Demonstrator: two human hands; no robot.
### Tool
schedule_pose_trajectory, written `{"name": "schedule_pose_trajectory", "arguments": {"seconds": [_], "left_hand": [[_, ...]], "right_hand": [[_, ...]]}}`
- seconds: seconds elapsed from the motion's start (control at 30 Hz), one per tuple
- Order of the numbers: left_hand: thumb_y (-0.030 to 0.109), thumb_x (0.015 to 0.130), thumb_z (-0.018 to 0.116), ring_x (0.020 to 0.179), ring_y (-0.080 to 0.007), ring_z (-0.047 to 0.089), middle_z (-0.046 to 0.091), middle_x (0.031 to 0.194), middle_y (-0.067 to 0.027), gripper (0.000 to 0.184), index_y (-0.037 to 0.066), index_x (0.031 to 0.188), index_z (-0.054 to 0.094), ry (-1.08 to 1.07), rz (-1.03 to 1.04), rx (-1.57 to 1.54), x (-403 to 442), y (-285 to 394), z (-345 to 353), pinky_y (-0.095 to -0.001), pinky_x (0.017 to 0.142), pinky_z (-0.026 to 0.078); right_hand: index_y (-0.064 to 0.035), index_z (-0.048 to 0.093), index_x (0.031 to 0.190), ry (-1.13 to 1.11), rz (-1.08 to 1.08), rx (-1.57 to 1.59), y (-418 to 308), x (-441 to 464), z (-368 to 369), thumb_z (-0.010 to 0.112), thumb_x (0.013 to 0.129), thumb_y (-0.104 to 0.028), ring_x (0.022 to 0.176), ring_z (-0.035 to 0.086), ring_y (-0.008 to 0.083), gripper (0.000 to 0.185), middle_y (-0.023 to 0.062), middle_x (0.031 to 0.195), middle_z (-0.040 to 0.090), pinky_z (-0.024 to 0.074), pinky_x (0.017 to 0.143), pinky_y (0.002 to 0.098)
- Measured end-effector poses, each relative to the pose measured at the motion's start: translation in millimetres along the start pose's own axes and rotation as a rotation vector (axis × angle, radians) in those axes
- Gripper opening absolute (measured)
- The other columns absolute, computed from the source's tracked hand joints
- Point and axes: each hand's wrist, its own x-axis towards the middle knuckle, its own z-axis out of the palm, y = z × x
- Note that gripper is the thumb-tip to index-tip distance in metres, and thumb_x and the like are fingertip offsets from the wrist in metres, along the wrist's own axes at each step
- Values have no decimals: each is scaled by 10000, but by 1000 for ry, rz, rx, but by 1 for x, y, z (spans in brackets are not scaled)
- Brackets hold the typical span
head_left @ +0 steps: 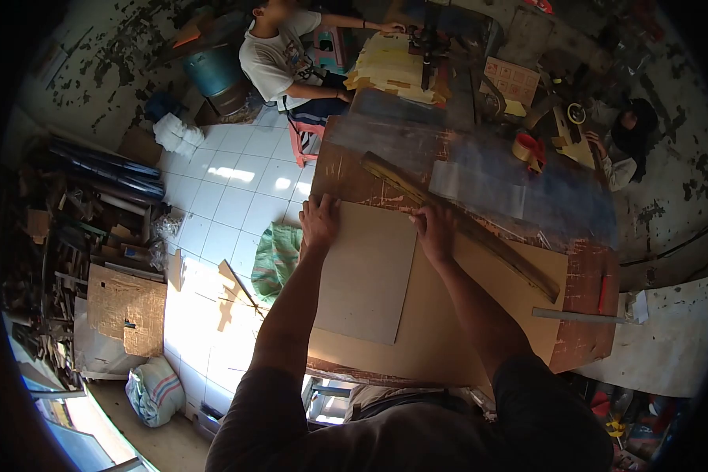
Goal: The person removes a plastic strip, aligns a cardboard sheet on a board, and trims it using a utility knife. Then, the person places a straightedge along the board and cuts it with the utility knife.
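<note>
A grey rectangular cardboard sheet (363, 271) lies on top of a larger brown cardboard sheet (464, 330) on the worktable. My left hand (320, 222) rests on the grey sheet's upper left corner, its fingers apart and pointing toward the far side. At the upper right corner of that sheet is my right hand (436, 234), fingers curled and thumb and forefinger together. Whatever may be in that pinch is too small to make out. A long wooden strip (480, 236) runs diagonally just beyond my right hand, across the brown sheet's far edge.
A metal ruler (578, 315) and a red tool (603, 293) lie at the right. Rolls of tape (529, 149) sit farther back on the worktable (346, 161). One person sits at the far left beside yellow sheets (393, 67); another is at the right. A green sack (275, 261) stands on the floor.
</note>
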Motion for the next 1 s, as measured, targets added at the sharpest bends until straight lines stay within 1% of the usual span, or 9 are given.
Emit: {"name": "schedule_pose_trajectory", "arguments": {"seconds": [0.17,0.23,0.37,0.43,0.5,0.6,0.73,0.87,1.0], "left_hand": [[410,988,586,1078,-380,568,584,1091,-141,259,213,1136,669,-7,27,-26,2,-7,4,-564,893,428],[402,986,593,1071,-380,572,586,1083,-138,251,215,1135,670,-8,33,-27,3,-8,4,-562,886,431],[390,981,606,1066,-379,575,592,1087,-122,229,221,1125,662,-7,48,-32,2,-10,6,-555,885,434],[390,980,608,1065,-377,577,595,1089,-115,225,222,1121,656,-2,61,-34,3,-10,6,-552,885,434],[434,976,608,1083,-339,566,597,1091,-102,266,202,1095,661,4,39,-61,2,-11,7,-520,905,434],[429,963,630,1087,-334,566,599,1100,-91,258,204,1089,651,9,37,-45,4,-12,10,-518,905,435],[425,954,646,1090,-334,567,598,1108,-89,257,202,1081,649,-4,7,-43,2,-10,6,-517,908,435],[440,969,618,1120,-377,571,607,1129,-116,293,190,1117,660,-32,-3,-51,5,-10,5,-556,923,431],[449,969,616,1101,-347,563,596,1118,-115,300,199,1128,665,-27,9,-3,2,-10,6,-525,905,443]], "right_hand": [[-187,621,992,20,-10,22,2,-2,1,732,896,-398,994,550,304,257,35,1036,590,419,839,491],[-177,633,962,16,5,83,2,-1,1,737,908,-348,998,542,284,208,20,1004,596,397,862,474],[-169,630,957,23,0,75,5,-2,2,738,911,-333,993,542,286,202,23,995,597,396,863,472],[-171,620,967,9,-12,87,5,-2,3,738,899,-348,1000,537,311,223,42,1016,592,395,867,498],[-170,618,972,30,-15,90,5,-3,4,734,903,-343,1001,536,311,219,46,1017,590,393,867,497],[-167,613,979,53,-28,78,4,-3,4,729,908,-334,1006,534,311,216,50,1021,586,390,865,495],[-165,609,982,45,-24,62,3,-3,2,731,905,-328,1005,538,311,217,54,1030,586,392,862,493],[-163,611,987,6,-26,62,9,-5,10,725,910,-340,1000,542,311,224,55,1038,587,396,861,493],[-162,613,983,7,-21,15,8,-4,8,706,923,-367,1001,546,308,233,50,1040,590,405,865,493]]}}
